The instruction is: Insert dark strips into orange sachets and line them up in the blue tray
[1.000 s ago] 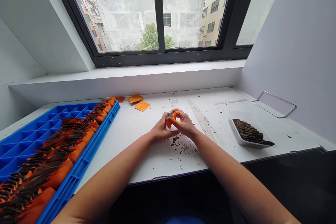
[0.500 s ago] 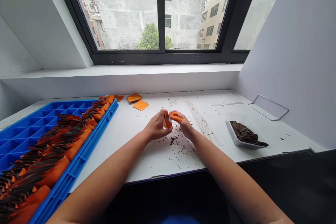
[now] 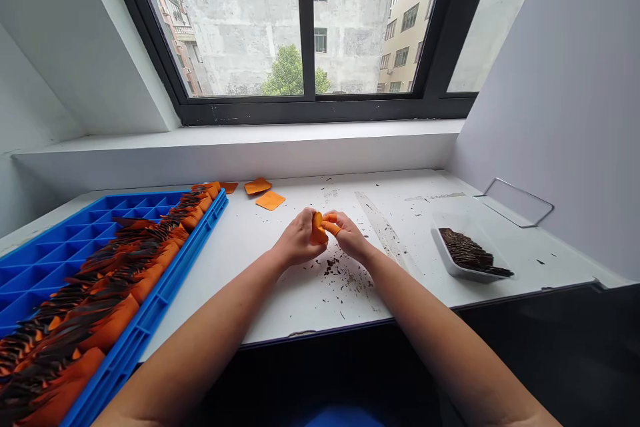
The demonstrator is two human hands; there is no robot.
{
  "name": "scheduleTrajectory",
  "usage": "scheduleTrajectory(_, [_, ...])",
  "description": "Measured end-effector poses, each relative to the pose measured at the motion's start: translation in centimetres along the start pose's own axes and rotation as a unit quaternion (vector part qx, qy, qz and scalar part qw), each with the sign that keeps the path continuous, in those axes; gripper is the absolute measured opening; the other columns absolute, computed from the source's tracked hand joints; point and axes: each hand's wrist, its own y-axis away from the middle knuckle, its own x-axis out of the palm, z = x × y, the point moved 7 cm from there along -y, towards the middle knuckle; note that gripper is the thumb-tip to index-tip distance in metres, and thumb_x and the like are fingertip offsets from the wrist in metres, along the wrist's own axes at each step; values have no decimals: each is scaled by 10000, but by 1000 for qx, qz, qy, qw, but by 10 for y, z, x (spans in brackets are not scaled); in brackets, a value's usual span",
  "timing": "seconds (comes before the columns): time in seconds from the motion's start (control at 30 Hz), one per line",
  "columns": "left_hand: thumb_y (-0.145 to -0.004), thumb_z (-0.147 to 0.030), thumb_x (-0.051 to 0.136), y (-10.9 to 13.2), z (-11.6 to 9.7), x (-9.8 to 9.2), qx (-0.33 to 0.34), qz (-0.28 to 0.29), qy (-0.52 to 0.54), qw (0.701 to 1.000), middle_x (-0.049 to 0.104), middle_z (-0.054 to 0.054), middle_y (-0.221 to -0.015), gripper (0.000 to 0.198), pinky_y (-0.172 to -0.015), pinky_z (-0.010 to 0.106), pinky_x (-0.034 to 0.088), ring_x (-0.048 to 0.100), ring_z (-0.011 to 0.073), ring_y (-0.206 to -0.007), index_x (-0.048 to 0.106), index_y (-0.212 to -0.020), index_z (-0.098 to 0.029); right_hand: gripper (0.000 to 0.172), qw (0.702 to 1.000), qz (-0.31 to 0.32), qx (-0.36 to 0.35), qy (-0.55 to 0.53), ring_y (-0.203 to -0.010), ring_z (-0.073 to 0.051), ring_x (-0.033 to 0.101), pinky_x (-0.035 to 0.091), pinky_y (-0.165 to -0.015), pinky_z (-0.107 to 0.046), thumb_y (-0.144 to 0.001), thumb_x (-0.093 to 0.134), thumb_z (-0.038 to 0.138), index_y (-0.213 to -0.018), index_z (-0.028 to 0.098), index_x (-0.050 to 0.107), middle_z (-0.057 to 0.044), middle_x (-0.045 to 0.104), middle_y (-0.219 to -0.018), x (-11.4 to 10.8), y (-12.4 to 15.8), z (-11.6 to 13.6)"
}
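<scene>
Above the middle of the white table, my left hand (image 3: 299, 240) is closed on a small orange packet (image 3: 318, 229) that looks curved, its hollow side facing right. My right hand (image 3: 349, 236) meets it from the right, fingers bent together, with fingertips at the packet's edge. Orange coverings that look like finger cots (image 3: 331, 227) sit on the right fingers. Whether anything thin lies between those fingertips is hidden. Flat orange squares (image 3: 271, 200) of similar colour lie beyond my left hand.
At left stands a blue divided tray (image 3: 200, 230) with rows of orange packets and dark strips. A clear plastic box (image 3: 453, 270) at right holds stacked dark brown pieces (image 3: 470, 250). Behind it is a bent wire frame (image 3: 520, 223). Dark crumbs (image 3: 333, 267) are scattered below my hands.
The packet in my left hand has turned, and the pale grey patch seen on it before no longer shows. My right fingers have shifted slightly left and down against it.
</scene>
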Motion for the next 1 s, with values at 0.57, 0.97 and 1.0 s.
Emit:
scheduleTrajectory(0.57, [-759,-281,682,0,-10,-4,24,-18,7,1000,560,25,-945,401,-682,331,442,541,185,-771,395,-1033,-235,524,994,-27,88,-55,-718,-175,512,396,-742,-346,-620,817,673,-664,212,570,3,594,-729,-11,-1,-8])
scheduleTrajectory(0.97, [-769,-262,646,4,-19,-10,38,-39,98,994,513,-16,-890,387,-681,306,453,513,142,-716,343,-1010,-250,406,976,51,99,-188,-771,-182,513,391,-745,-324,-694,743,593,-725,205,626,-15,607,-762,4,0,-1])
scheduleTrajectory(1.0, [-764,-253,643,5,-20,-11,48,-42,98,993,504,-16,-896,390,-683,305,450,504,140,-718,341,-1010,-251,369,977,51,91,-188,-786,-186,523,399,-762,-328,-701,723,561,-711,206,620,-15,608,-764,4,-1,1])
